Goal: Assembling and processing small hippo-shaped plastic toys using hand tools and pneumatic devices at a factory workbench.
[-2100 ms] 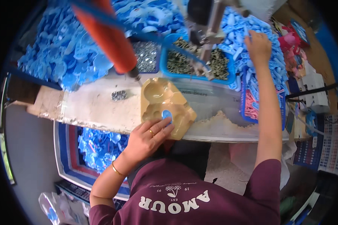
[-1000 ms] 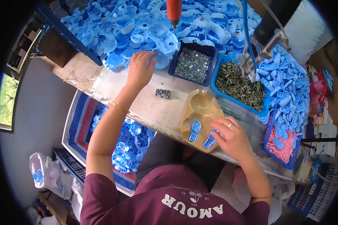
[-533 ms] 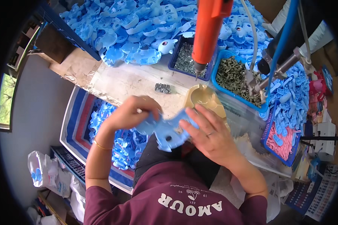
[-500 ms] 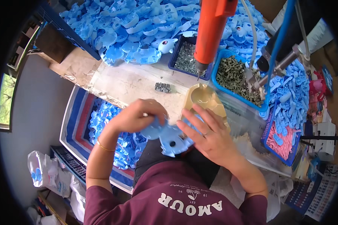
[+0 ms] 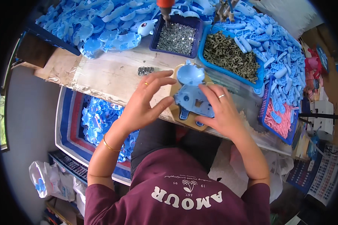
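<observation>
A pale-blue hollow toy body shell (image 5: pixel 190 98) lies on a tan shaped holding block (image 5: pixel 209 78) at the near edge of the bench. Its rounded head half (image 5: pixel 191 74) points away from me. My right hand (image 5: pixel 223 110) grips the shell's right side, fingers on top and thumb at the near corner. To the left of the shell hovers my left hand (image 5: pixel 144 99), fingers spread and holding nothing, its fingertips just short of the rim. A small pile of dark metal bits (image 5: pixel 145 71) sits on the bench beyond my left hand.
Past the block stand a dark-blue tray of small silvery screws (image 5: pixel 176 39) and a light-blue tray of grey-green parts (image 5: pixel 233 58). An orange-red power screwdriver (image 5: pixel 166 4) hangs overhead. Blue shells (image 5: pixel 97 22) heap behind; a basket of pink pieces (image 5: pixel 278 120) stands right.
The blue shell has gone from above my lap onto the tan block. My left hand has opened and moved away from it. The view has shifted, with the screwdriver now higher up.
</observation>
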The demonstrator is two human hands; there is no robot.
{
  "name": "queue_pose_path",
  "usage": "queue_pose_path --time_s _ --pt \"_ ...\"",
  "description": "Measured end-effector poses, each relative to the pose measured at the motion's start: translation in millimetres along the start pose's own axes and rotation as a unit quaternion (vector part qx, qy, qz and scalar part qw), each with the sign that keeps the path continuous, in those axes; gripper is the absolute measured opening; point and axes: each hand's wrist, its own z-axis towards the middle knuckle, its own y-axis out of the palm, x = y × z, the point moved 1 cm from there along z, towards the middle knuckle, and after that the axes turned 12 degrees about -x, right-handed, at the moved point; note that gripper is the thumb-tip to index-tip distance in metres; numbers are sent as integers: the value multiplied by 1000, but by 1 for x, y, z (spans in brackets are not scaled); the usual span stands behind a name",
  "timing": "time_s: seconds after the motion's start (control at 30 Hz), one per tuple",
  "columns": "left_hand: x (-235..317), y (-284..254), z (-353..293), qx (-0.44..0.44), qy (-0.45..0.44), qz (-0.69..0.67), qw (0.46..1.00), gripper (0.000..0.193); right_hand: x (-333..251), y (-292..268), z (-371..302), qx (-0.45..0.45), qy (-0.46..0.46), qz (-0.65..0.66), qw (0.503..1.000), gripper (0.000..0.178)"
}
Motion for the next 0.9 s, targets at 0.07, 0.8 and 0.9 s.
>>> queue_pose_path --time_s 0.07,0.8,0.9 --pt "0 7 1 -16 4 22 1000 45 0 -7 -3 35 -7 -7 999 86" --pt "16 77 26 -107 46 205 972 77 5 7 -31 57 76 -21 995 64" --pt "18 76 26 -107 46 213 970 77 -5 6 -29 52 92 -90 990 63"
